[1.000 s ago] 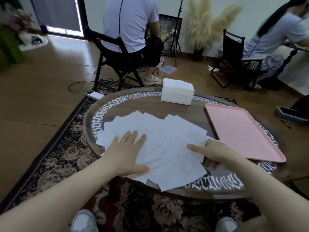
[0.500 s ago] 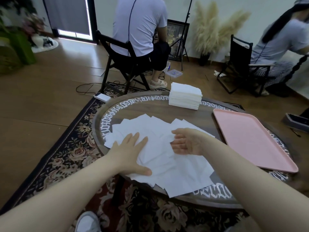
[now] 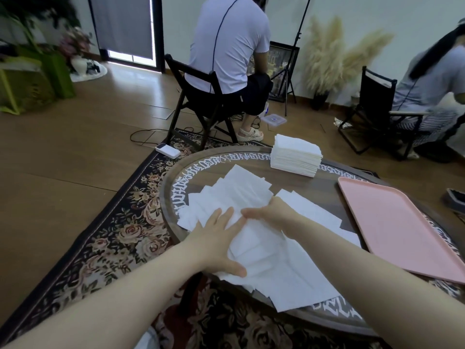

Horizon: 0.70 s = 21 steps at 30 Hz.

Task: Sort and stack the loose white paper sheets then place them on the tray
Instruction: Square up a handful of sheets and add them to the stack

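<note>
**Hands meet on the scattered sheets**

Loose white paper sheets (image 3: pixel 254 238) lie fanned across the round wooden table (image 3: pixel 314 195), their spread running from far left to near right. The left hand (image 3: pixel 221 238) presses flat, fingers straight. The right hand (image 3: pixel 271 212) touches its fingertips; its grip cannot be told. The pink tray (image 3: pixel 402 227) lies just beside them to the right.

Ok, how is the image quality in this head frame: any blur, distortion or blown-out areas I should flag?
Head view: strong wide-angle bending, the round table and floorboards curve. Motion blur softens the right hand and the seated person at far right; the left hand is sharper. The loose white sheets are nearly blown out, edges hard to separate. The pink tray is evenly lit, without glare.
</note>
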Each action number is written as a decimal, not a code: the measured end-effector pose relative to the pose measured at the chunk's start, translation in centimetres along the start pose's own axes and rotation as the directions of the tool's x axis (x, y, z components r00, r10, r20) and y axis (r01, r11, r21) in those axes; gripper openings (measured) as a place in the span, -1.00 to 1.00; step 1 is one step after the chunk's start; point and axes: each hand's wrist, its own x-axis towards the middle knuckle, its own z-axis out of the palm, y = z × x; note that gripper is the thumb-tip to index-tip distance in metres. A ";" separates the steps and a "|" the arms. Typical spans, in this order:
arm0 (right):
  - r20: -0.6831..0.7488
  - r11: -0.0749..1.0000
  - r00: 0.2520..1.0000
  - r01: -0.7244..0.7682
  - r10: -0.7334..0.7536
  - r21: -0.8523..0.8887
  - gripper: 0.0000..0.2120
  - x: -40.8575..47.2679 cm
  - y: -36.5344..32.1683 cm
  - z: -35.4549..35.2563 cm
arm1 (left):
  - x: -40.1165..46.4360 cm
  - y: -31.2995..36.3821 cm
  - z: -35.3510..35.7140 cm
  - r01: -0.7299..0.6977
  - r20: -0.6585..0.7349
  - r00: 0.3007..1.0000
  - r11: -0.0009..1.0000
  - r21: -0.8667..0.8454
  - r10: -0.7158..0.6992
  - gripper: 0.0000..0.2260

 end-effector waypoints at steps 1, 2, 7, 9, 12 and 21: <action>-0.030 1.000 0.999 0.024 -0.023 0.020 -0.84 0.0 0.2 0.1 | 0.1 0.0 0.2 0.000 -0.012 1.000 1.000 -0.011 0.000 0.05; -0.061 0.998 0.997 0.052 -0.050 0.041 -0.88 0.0 0.4 0.2 | 0.1 0.1 0.3 0.004 -0.028 1.000 1.000 -0.026 -0.004 0.07; -0.223 0.986 0.972 0.106 -0.076 0.129 -0.78 -0.4 0.6 0.6 | 0.3 0.3 1.0 0.047 -0.125 0.990 0.989 -0.137 -0.065 0.23; -0.266 0.976 0.962 0.118 -0.066 0.183 -0.79 -0.5 0.6 0.6 | 0.3 0.3 1.1 0.058 -0.141 0.987 0.984 -0.171 -0.083 0.26; -0.272 0.965 0.962 0.101 -0.031 0.244 -0.79 -0.3 0.9 0.1 | 0.3 0.1 1.1 0.063 -0.143 0.985 0.974 -0.216 -0.095 0.25; -0.395 0.830 0.820 0.161 -0.413 -0.534 -0.41 0.6 2.4 -2.3 | -0.2 -0.6 0.7 0.130 0.030 0.991 0.989 -0.073 -0.128 0.04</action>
